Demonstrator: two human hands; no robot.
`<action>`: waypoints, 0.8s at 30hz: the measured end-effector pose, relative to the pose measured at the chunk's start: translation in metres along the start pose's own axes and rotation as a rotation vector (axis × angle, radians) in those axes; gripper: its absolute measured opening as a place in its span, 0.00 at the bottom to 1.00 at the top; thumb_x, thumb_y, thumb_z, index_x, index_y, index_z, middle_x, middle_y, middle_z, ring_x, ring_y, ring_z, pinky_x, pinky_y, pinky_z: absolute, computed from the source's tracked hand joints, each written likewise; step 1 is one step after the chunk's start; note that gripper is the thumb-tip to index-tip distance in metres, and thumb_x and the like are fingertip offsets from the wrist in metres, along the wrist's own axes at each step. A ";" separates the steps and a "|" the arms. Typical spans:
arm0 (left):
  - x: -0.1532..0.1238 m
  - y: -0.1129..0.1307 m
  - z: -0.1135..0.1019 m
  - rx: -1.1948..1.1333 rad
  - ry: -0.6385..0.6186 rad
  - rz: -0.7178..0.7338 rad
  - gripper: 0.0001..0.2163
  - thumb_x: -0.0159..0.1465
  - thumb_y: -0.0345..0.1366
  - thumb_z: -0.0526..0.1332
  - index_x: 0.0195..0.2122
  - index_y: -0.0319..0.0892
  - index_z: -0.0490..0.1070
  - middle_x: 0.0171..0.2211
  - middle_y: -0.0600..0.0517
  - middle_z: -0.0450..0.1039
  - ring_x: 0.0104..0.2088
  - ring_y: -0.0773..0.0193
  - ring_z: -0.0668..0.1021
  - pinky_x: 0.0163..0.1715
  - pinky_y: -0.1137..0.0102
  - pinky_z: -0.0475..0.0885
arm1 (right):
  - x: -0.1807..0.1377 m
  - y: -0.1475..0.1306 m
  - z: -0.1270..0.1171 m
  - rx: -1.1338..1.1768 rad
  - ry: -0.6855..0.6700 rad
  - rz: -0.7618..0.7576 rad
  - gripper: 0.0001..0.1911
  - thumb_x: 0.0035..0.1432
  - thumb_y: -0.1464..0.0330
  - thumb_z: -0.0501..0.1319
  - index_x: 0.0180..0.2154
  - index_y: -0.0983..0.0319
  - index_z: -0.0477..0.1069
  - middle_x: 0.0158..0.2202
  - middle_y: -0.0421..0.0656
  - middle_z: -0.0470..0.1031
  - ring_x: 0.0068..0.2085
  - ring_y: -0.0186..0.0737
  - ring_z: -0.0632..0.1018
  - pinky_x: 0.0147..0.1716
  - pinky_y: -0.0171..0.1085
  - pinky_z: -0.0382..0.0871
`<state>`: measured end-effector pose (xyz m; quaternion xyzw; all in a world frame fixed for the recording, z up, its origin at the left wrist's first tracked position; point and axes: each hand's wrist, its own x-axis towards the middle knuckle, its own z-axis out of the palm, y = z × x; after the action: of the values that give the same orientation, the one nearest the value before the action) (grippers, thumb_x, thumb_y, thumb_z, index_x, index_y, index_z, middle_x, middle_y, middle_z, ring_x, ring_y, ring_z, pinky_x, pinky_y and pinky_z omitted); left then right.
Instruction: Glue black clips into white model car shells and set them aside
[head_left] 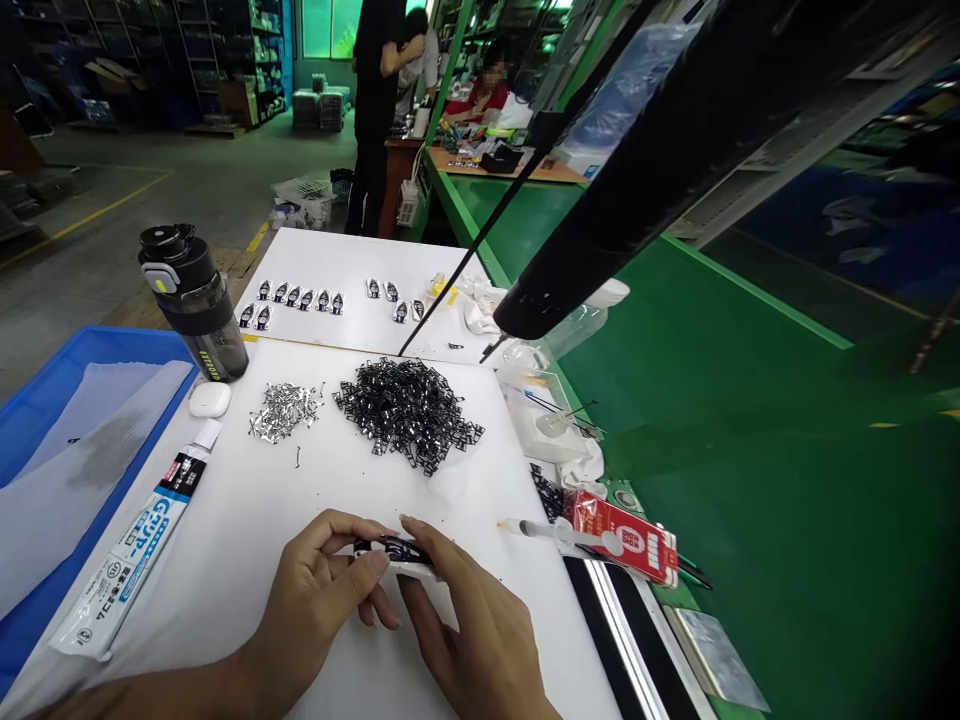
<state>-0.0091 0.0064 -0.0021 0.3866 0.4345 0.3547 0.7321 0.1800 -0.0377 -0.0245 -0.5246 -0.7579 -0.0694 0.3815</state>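
Small black-and-white piece pinched between left hand and right hand near the front edge of the white board, with matching pieces already lined up on the far board and heaps of black clips and silver clips left mid-board.

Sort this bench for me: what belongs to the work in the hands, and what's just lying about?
Likely part of the work:
the left hand, the right hand, the small black piece between them, the black pile, the silver pile, the syringe, the rows of badges

Lying about:
the water bottle, the earbud case, the blue tray
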 end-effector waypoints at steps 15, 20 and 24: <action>-0.001 0.001 0.005 -0.044 0.019 -0.026 0.18 0.61 0.49 0.77 0.48 0.47 0.86 0.56 0.42 0.86 0.26 0.61 0.85 0.32 0.63 0.78 | -0.003 0.004 0.002 -0.041 0.000 -0.092 0.26 0.72 0.77 0.60 0.69 0.67 0.66 0.51 0.53 0.87 0.48 0.44 0.89 0.47 0.36 0.87; 0.000 -0.003 0.004 -0.025 -0.009 -0.042 0.20 0.60 0.53 0.78 0.46 0.45 0.86 0.48 0.42 0.88 0.26 0.59 0.85 0.32 0.63 0.78 | -0.004 0.001 0.000 -0.060 0.051 -0.069 0.29 0.71 0.80 0.61 0.71 0.69 0.64 0.48 0.52 0.88 0.44 0.43 0.89 0.44 0.36 0.86; -0.001 -0.006 0.003 -0.035 -0.026 -0.046 0.19 0.60 0.54 0.78 0.43 0.45 0.85 0.51 0.42 0.88 0.24 0.61 0.85 0.31 0.64 0.77 | -0.004 -0.002 -0.001 -0.075 0.081 -0.044 0.30 0.71 0.80 0.61 0.72 0.69 0.65 0.47 0.51 0.88 0.40 0.43 0.89 0.40 0.35 0.85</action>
<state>-0.0057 0.0019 -0.0054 0.3681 0.4274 0.3403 0.7523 0.1796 -0.0422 -0.0261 -0.5185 -0.7501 -0.1273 0.3903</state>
